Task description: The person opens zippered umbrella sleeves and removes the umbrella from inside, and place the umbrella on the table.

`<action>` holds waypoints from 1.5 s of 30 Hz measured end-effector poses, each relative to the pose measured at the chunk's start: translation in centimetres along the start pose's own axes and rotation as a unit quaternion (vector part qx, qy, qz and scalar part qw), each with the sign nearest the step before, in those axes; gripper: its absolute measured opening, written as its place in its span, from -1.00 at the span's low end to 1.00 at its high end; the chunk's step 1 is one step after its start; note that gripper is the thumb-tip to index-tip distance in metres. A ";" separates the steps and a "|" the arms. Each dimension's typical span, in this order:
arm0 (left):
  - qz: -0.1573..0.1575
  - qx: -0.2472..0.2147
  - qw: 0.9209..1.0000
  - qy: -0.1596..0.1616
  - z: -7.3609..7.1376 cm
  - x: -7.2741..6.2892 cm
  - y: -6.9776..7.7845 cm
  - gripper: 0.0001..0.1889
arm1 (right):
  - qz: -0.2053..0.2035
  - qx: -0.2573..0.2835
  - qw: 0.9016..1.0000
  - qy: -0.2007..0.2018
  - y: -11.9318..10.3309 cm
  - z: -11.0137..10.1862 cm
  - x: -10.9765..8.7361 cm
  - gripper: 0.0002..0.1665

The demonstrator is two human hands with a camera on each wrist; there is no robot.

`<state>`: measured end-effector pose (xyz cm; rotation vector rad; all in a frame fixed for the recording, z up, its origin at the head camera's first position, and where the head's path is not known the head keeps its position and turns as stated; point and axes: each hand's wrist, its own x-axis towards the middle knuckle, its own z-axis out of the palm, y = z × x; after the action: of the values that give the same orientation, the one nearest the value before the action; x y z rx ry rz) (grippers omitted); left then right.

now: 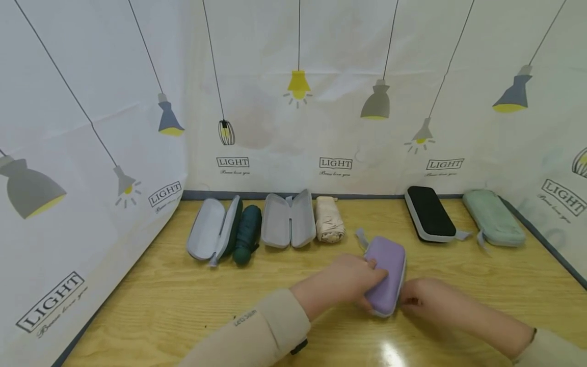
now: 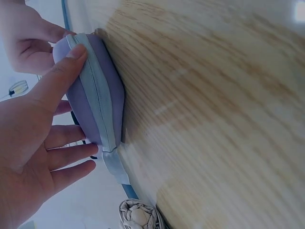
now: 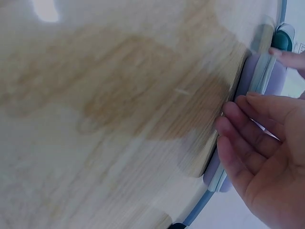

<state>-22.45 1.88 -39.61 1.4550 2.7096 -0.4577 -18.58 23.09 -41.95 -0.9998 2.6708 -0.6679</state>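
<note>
A purple hard-shell zip case (image 1: pixel 389 257) with a pale grey zipper band (image 2: pixel 99 90) and a grey strap at its far end lies on the table and looks closed. My left hand (image 1: pixel 353 279) grips it from the left, thumb (image 2: pixel 64 71) along the zipper band, the other fingers reaching over the shell. At the case's right near side is my right hand (image 1: pixel 431 300). Its thumb and index finger pinch at the zipper (image 3: pixel 260 71), with the pull hidden by the fingers; the other fingers (image 3: pixel 238 143) are bent beside the case.
Along the back stand an opened dark green case (image 1: pixel 206 229), a folded dark green umbrella (image 1: pixel 247 232), an opened grey case (image 1: pixel 276 221) and a folded beige umbrella (image 1: pixel 329 219). At back right lie a black case (image 1: pixel 428 211) and a light green case (image 1: pixel 495 216).
</note>
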 end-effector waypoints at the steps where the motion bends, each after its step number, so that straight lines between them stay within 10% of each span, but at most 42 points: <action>1: -0.001 0.008 1.000 0.003 0.0 0.1 0.1 -0.17 | -0.008 -0.005 1.000 0.002 -0.1 0.1 0.0 -0.81; 22: 0.009 -0.004 0.999 -0.030 0.6 -0.5 0.3 -0.16 | -0.015 -0.028 1.000 0.004 0.9 -0.3 -1.7 -0.80; 32: 0.053 0.030 0.998 -0.004 0.0 -0.3 0.2 -0.32 | -0.005 -0.058 0.998 0.007 2.4 -1.0 -2.5 -0.80; 45: 0.031 0.070 0.996 0.040 -0.5 1.0 1.4 -0.57 | 0.006 -0.048 0.999 -0.017 0.8 -1.1 -3.7 -0.66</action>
<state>-21.81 3.51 -39.67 1.6196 2.7345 -0.6100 -16.66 26.42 -41.21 -1.0086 2.6995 -0.5214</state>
